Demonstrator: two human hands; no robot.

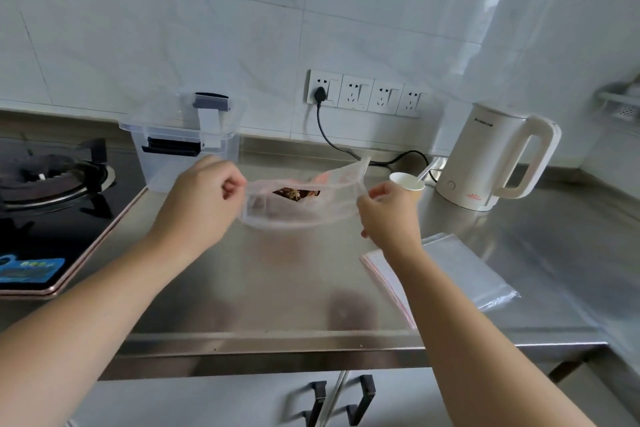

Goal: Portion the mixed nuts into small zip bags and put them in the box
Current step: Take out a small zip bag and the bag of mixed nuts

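A small clear zip bag (301,201) is held above the steel countertop (277,288), stretched between the two hands. Its left edge is pinched by the left hand (201,198), at nine o'clock from the bag, and its right edge is pinched by the right hand (388,211), at three o'clock; the hands are kept apart by the bag's width. A dark clump of mixed nuts (296,193) is seen through the bag. A clear plastic box (183,142) with dark latches is set on the counter at eleven o'clock from the bag, beside the gas hob (52,191). A stack of empty zip bags (446,274) is laid flat at five o'clock. A white paper cup (407,182) with a spoon handle in it is placed at two o'clock, just beside a white electric kettle (491,159).
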